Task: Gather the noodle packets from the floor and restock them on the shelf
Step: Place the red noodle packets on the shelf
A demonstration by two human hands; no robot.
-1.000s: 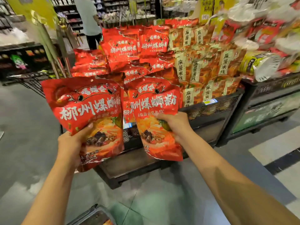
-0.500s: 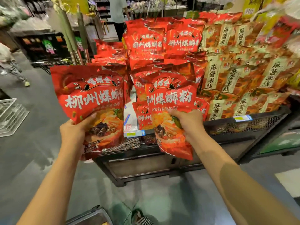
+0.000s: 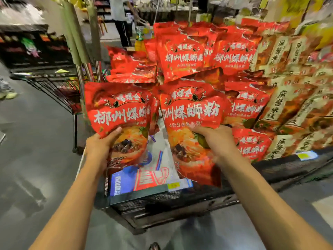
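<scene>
My left hand (image 3: 100, 148) grips a red noodle packet (image 3: 119, 109) by its lower part, held upright over the left end of the dark mesh shelf (image 3: 162, 201). My right hand (image 3: 216, 141) grips a second red noodle packet (image 3: 191, 112), upright and close against the stacked red packets (image 3: 182, 55) on the shelf. Both packets carry white Chinese lettering and a noodle picture. Between them, low on the shelf, lies a white and blue packet (image 3: 153, 170).
Orange-and-cream noodle packets (image 3: 284, 98) fill the shelf to the right. A wire rack (image 3: 54, 87) and poles (image 3: 79, 42) stand to the left. A person (image 3: 120, 20) stands in the far aisle. Grey floor (image 3: 36, 159) spreads left and below.
Both hands have carried their packets up and forward, closer to the stacked red packets. The view has moved nearer to the shelf and shifted left.
</scene>
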